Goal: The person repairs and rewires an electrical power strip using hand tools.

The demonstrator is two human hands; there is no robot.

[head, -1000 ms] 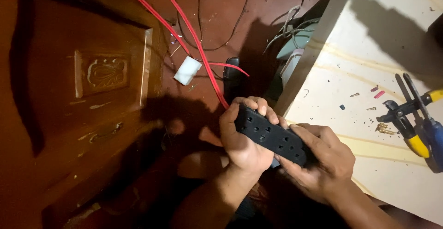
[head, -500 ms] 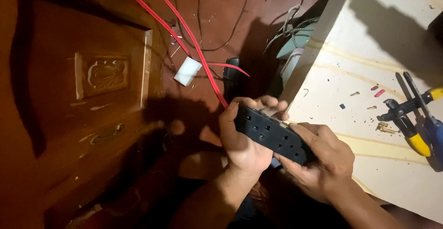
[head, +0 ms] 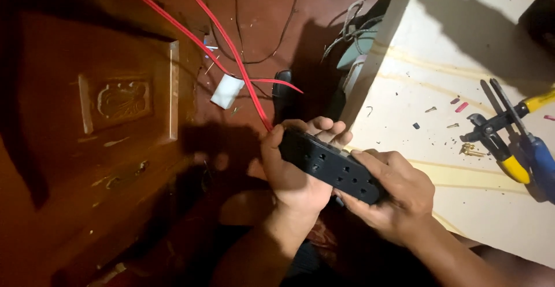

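Note:
A black power strip (head: 332, 165) with several sockets lies slanted between both my hands at the picture's middle. My left hand (head: 295, 174) wraps around its upper left end, fingers curled over the far edge. My right hand (head: 393, 197) clasps its lower right end, thumb pressing on the top face. Two red wires (head: 231, 50) run from the top left down to the strip's left end.
A carved brown wooden panel (head: 115, 107) fills the left side. A small white block (head: 226, 91) lies on the red floor among thin dark wires. At right, a pale board (head: 462, 61) carries pliers with yellow handles (head: 497, 136), a blue-handled tool (head: 540, 159) and small scraps.
Both hands and the strip have stayed nearly still; the grip has shifted only slightly.

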